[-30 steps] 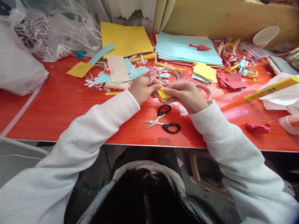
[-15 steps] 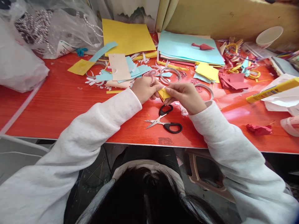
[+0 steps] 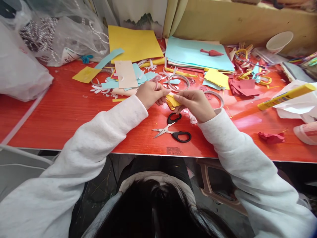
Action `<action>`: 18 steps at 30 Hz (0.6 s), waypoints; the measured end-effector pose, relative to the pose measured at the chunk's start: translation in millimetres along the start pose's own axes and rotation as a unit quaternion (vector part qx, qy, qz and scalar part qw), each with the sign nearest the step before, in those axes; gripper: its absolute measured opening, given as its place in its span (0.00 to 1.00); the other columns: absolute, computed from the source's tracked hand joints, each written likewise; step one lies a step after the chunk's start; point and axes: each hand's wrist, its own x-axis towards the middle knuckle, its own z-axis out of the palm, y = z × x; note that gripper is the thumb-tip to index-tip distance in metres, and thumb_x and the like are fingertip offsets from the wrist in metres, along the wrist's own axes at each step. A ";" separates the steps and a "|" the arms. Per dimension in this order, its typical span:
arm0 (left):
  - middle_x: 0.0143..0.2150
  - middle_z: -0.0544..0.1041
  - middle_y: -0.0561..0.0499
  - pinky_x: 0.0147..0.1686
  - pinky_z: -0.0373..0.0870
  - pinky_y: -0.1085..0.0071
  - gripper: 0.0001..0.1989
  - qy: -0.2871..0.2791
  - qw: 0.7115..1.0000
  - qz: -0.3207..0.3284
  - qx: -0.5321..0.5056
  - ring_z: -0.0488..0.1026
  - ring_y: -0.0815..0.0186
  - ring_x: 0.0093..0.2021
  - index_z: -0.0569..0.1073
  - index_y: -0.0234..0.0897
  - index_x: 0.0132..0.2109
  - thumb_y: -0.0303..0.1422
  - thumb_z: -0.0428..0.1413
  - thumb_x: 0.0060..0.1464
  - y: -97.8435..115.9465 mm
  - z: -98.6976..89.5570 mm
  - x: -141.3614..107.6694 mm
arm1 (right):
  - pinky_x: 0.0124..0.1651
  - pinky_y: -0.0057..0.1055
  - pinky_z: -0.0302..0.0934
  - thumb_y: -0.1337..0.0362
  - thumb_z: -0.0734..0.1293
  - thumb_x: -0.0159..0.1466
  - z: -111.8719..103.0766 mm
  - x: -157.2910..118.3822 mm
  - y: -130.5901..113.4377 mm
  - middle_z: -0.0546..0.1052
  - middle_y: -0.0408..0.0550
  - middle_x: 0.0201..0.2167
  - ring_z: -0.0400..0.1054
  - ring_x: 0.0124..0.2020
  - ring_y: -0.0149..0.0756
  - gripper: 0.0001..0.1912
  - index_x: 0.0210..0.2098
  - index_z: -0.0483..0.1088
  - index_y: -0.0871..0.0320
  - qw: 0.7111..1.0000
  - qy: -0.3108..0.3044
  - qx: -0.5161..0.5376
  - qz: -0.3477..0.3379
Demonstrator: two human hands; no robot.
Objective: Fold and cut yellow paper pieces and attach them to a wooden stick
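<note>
A small piece of folded yellow paper [image 3: 172, 101] is held above the red table, between my two hands. My left hand [image 3: 151, 95] is closed, thumb and forefinger pinching at the paper's upper left edge. From the other side my right hand [image 3: 195, 103] grips it with thumb and fingers. Part of the paper is hidden by the fingertips. Just behind my left hand a pink rounded thing [image 3: 156, 78] partly shows; its kind is unclear. Nearer to me, scissors with black handles [image 3: 182, 136] lie with blades apart on the table.
Paper scraps [image 3: 126, 74] and tape rolls [image 3: 178, 82] lie beyond my hands. Behind them are a yellow sheet [image 3: 135, 43] and stacked blue sheets [image 3: 188, 49]. A yellow glue stick [image 3: 286, 97] and crumpled red paper [image 3: 271, 137] are right; plastic bags [image 3: 22, 66] stand left.
The whole view has shifted slightly. Between my hands the yellow paper is turned a little, with more of its folded layers showing. Both hands keep their pinch.
</note>
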 end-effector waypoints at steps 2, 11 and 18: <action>0.18 0.71 0.54 0.21 0.69 0.77 0.11 0.004 1.000 0.005 0.008 0.69 0.75 0.18 0.69 0.31 0.23 0.30 0.56 0.52 -1.6 0.9 -0.4 | 0.25 0.28 0.66 0.61 0.66 0.59 0.6 0.9 0.1 0.73 0.43 0.17 0.69 0.18 0.28 0.11 0.25 0.71 0.62 1.000 -0.005 0.005 0.010; 0.17 0.70 0.55 0.25 0.69 0.74 0.13 0.028 0.991 0.049 0.120 0.68 0.74 0.19 0.68 0.34 0.21 0.32 0.56 0.51 0.3 5.8 -7.9 | 0.25 0.28 0.69 0.59 0.70 0.53 1.9 -0.9 -2.6 0.75 0.44 0.22 0.70 0.21 0.30 0.10 0.28 0.73 0.62 1.000 -0.015 -0.002 -0.010; 0.18 0.71 0.54 0.23 0.69 0.74 0.16 0.009 0.997 0.033 0.062 0.68 0.74 0.17 0.67 0.34 0.21 0.35 0.53 0.55 -1.4 7.2 -5.0 | 0.21 0.26 0.66 0.57 0.70 0.54 2.0 -0.5 -1.8 0.73 0.42 0.18 0.69 0.18 0.28 0.12 0.26 0.71 0.61 1.000 -0.006 -0.009 -0.029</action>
